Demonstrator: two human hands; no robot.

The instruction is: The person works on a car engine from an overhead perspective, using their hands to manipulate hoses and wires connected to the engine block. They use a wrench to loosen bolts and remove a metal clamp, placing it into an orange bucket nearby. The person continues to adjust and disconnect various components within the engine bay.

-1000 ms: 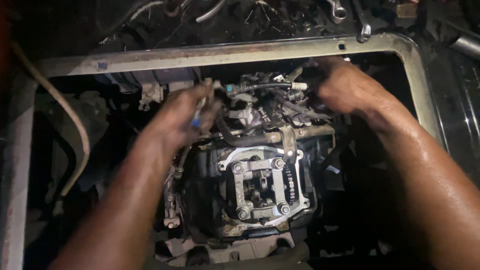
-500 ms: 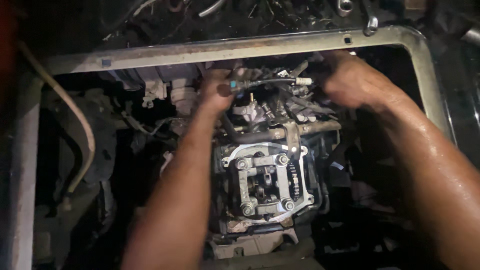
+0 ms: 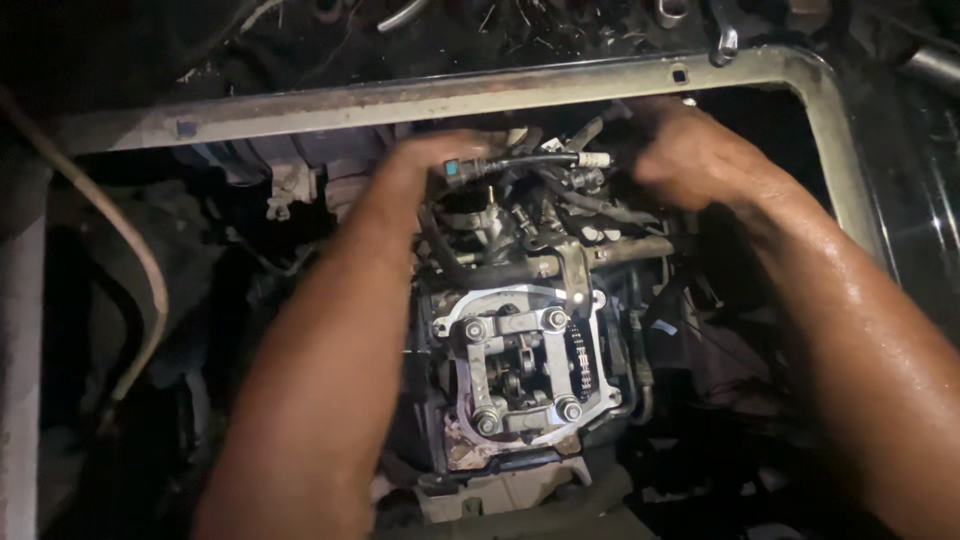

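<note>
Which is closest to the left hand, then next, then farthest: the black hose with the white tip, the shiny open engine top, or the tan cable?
1. Black hose, right beside the left hand.
2. Open engine top, below it.
3. Tan cable, far left.

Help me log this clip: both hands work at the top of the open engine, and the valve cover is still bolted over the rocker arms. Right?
Not quite. The head view shows the rocker arms exposed with no cover over them. Both the left hand and right hand do work at the top of the engine.
</note>
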